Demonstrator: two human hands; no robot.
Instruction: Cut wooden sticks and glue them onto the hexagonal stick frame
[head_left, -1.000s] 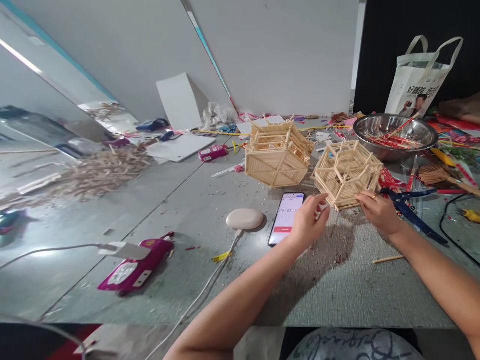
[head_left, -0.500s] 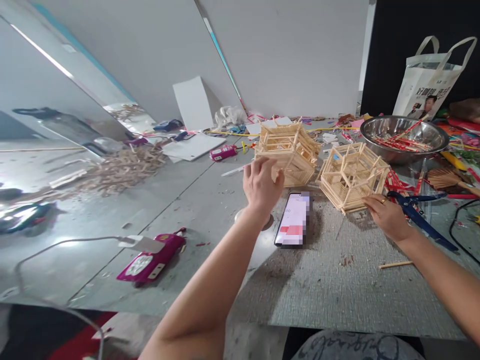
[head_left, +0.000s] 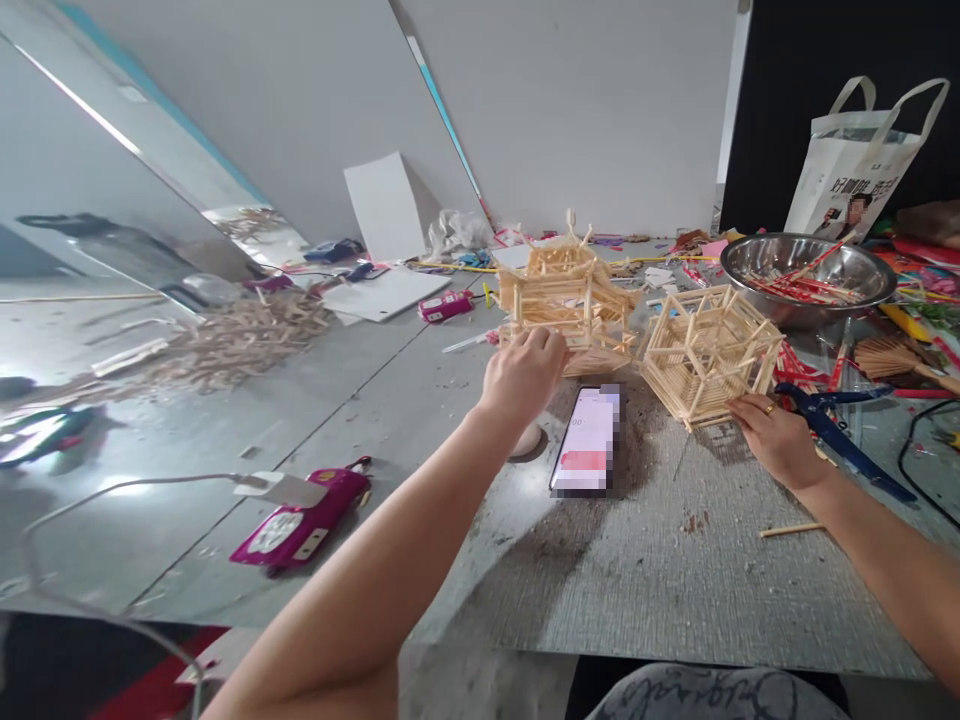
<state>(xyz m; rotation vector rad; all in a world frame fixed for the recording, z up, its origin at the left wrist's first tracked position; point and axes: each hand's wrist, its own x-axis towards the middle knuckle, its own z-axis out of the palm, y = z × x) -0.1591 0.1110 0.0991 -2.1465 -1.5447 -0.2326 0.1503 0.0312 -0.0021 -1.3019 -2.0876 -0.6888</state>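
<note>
My left hand (head_left: 525, 372) is closed on the near lower edge of a tiered, pavilion-like model (head_left: 545, 300) built from thin wooden sticks; its fingertips are partly hidden. A small pointed tip tops that model. To the right stands an open hexagonal stick frame (head_left: 709, 355), with stacked sticks forming its walls. The fingers of my right hand (head_left: 776, 435) pinch its lower right corner. A phone (head_left: 585, 440) with a lit, partly blurred screen lies between my forearms. Beside my left wrist is a round pale object (head_left: 529, 442), partly covered by the arm.
Blue-handled cutters (head_left: 844, 440) and a loose stick (head_left: 791, 530) lie near my right arm. Behind stands a steel bowl (head_left: 810, 270) of red-and-white strips or sticks. A magenta power strip (head_left: 300, 520) with a corded charger is at left, beyond it a stick pile (head_left: 247, 340).
My left hand has come down from open fingers to a grip on the tiered model. That model has turned more upright, showing its top. My right hand stays at the hexagonal frame.
</note>
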